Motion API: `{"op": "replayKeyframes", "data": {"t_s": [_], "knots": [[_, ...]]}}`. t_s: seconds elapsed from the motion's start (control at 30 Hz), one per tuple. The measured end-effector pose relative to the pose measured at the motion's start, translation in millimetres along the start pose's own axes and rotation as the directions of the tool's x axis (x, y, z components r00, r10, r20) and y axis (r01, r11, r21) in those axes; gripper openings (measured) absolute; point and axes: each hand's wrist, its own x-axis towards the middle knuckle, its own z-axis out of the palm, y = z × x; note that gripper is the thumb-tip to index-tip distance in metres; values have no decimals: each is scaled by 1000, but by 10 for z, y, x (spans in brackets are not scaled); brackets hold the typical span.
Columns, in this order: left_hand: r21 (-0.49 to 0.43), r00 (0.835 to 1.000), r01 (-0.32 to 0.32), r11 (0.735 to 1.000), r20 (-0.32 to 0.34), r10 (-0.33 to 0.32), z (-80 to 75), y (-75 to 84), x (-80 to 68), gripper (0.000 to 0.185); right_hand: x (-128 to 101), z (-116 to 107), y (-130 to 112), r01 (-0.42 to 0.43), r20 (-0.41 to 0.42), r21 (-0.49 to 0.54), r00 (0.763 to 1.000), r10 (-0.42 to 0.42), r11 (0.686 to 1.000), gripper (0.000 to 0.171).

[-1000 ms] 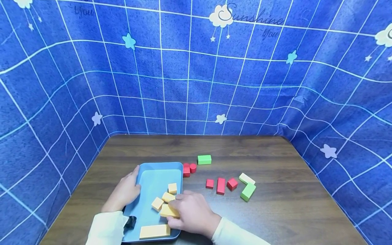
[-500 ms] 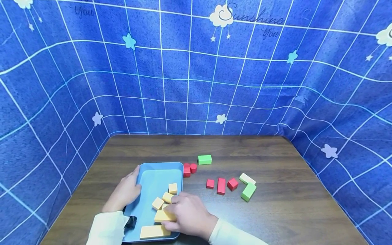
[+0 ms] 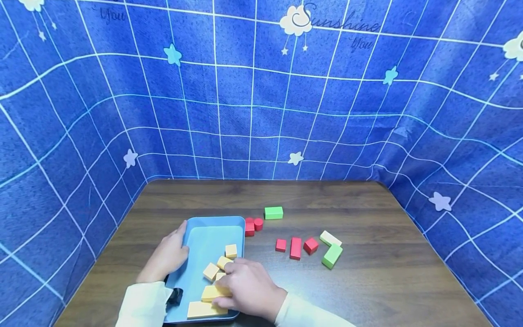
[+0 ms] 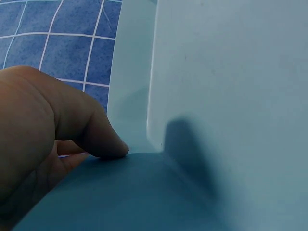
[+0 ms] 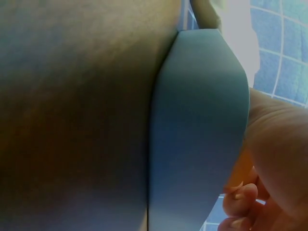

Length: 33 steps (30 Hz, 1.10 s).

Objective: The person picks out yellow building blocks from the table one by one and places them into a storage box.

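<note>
Down at the near edge, I see the right hand (image 3: 249,288) with its fingers curled round a flat yellow block (image 3: 212,293), pinching it just above the long yellow block (image 3: 205,309) inside the blue tray (image 3: 204,236). Three smaller yellow blocks (image 3: 224,262) lie just past the fingers, still in the tray. My left hand (image 3: 166,256) presses on the tray's left rim, thumb over the edge, fingers curled against the outer wall. Beyond the tray's far right corner sit two red pieces (image 3: 253,225) and a green block (image 3: 273,212). Further right on the wooden table (image 3: 388,272) lie three red blocks (image 3: 295,247), a pale block (image 3: 330,238) and another green one (image 3: 332,255).
</note>
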Motion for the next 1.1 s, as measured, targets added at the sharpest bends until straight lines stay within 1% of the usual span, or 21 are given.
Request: {"op": "replayKeyframes", "data": {"t_s": [0.2, 0.27, 0.37, 0.5, 0.73, 0.8, 1.0, 1.1], "knots": [[6, 1000, 8, 1000, 6, -8, 16, -8, 8, 73, 11, 36, -21, -35, 43, 35, 999, 33, 999, 32], [9, 1000, 1, 1000, 2, -1, 25, -16, 6, 74, 15, 51, -32, -51, 57, 47, 997, 48, 998, 32], [4, 1000, 3, 1000, 7, -3, 40, -24, -7, 74, 15, 77, -53, -72, 61, 64, 996, 68, 995, 32], [-3, 1000, 9, 1000, 12, -9, 51, -23, -24, 74, 12, 99, -74, -93, 68, 73, 994, 88, 993, 34], [-9, 1000, 18, 1000, 21, -18, 29, -14, -23, 74, 34, 101, -70, -106, 91, 57, 991, 100, 993, 34], [-10, 1000, 13, 1000, 22, -13, 20, -16, -12, 74, 44, 93, -72, -103, 91, 50, 991, 98, 993, 32], [-15, 1000, 10, 1000, 27, -10, 2, -12, 6, 74, 60, 68, -85, -94, 77, 58, 993, 90, 994, 17], [-15, 1000, 13, 1000, 28, -13, 3, -5, 7, 74, 54, 63, -93, -99, 89, 51, 992, 94, 994, 17]]}}
